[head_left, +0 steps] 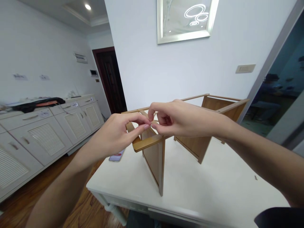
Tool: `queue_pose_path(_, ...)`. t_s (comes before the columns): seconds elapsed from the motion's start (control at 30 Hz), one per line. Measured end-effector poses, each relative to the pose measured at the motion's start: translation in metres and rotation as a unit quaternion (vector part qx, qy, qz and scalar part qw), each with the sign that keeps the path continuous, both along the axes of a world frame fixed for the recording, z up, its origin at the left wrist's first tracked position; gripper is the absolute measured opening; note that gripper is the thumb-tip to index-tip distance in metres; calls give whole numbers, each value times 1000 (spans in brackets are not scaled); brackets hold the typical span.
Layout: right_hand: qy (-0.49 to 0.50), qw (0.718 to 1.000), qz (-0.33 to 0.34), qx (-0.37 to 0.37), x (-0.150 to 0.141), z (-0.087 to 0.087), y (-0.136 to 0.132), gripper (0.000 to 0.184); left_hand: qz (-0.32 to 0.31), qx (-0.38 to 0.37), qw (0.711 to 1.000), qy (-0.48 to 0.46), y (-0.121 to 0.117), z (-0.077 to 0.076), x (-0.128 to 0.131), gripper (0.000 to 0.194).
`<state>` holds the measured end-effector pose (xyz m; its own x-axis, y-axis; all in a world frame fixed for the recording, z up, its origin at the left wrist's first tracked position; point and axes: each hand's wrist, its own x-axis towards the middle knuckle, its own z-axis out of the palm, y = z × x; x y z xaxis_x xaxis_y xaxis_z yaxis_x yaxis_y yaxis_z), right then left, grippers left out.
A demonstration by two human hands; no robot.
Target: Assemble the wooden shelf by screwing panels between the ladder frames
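My left hand (118,133) and my right hand (175,120) meet in mid-air above the near corner of a wooden frame (154,155) of panels and rails that stands on a white table (190,186). Both hands are pinched together at the fingertips, around something too small to make out. The left hand also seems to rest against a short wooden rail (144,144) at the frame's near corner. A second upright wooden panel (194,145) of the frame stands behind my right wrist.
A phone (117,155) lies on the table's left edge, partly hidden by my left hand. A small dark speck (256,177), perhaps a screw, lies at the table's right. White cabinets (47,133) line the left wall, over wooden floor. A dark doorway (109,79) is behind.
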<state>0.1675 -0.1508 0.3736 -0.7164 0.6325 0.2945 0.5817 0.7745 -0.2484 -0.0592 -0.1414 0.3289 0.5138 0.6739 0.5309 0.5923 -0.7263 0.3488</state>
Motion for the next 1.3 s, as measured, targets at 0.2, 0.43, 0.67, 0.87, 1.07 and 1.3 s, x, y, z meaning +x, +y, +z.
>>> queue_pose_path(0.2,18,1000,2,-21,1,0,4,5,-3,-19,999,-47,9,1,3,27)
queue_pose_path(0.43,9,994,2,-106,23,5,1,18,-27,42,998,30,-23,-15,8,22)
queue_pose_path(0.67,-1,1000,8,9,34,3,6,19,19,175,983,61,-24,-43,22,17)
queue_pose_path(0.87,-21,1000,-14,5,26,4,-7,13,31,208,976,59,-23,-51,22,25)
queue_pose_path(1.07,-42,998,-53,-18,13,9,-12,15,23,241,970,-3,-21,-53,29,11)
queue_pose_path(1.3,-58,997,-29,-32,18,14,-15,28,48,266,962,-21,-23,-52,35,7)
